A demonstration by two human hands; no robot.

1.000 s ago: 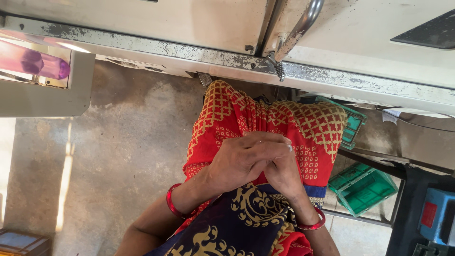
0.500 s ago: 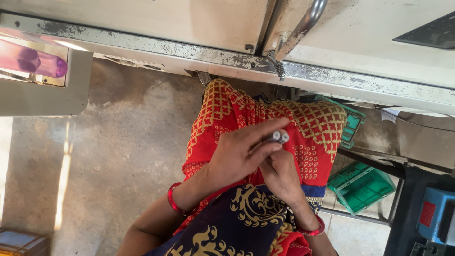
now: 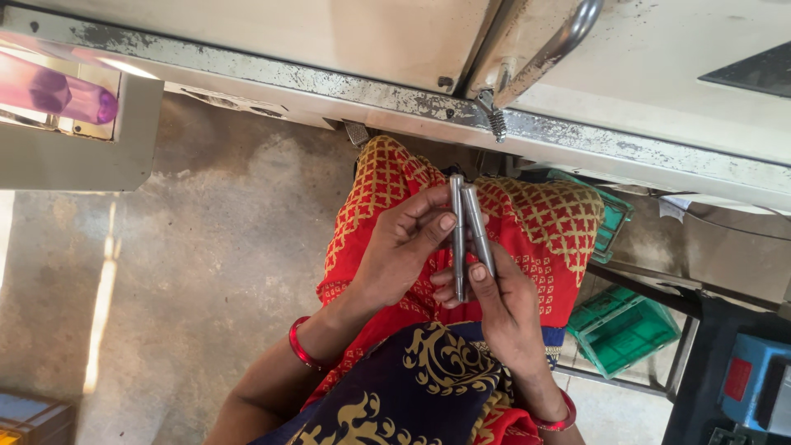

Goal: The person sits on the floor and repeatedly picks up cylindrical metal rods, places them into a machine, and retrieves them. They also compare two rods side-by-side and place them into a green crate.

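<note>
Two slim grey metal rods (image 3: 466,227) stand side by side, upright, over my lap. My left hand (image 3: 395,255) pinches the left rod with thumb and fingers. My right hand (image 3: 503,305) holds the right rod, thumb pressed on its lower part. Both hands hover above red patterned cloth (image 3: 379,189) covering my knees. A red bangle (image 3: 298,342) circles my left wrist and another sits on my right wrist.
A worn metal table edge (image 3: 346,82) runs across the top, with a curved metal lever (image 3: 535,58) and a spring. Green plastic crates (image 3: 626,325) lie at the right on the floor. A blue machine (image 3: 754,387) is at the far right. Concrete floor (image 3: 189,272) spreads left.
My hands were clasped together on my lap a second ago. Since then they have opened out and raised the two rods upright, now fully visible between the fingers.
</note>
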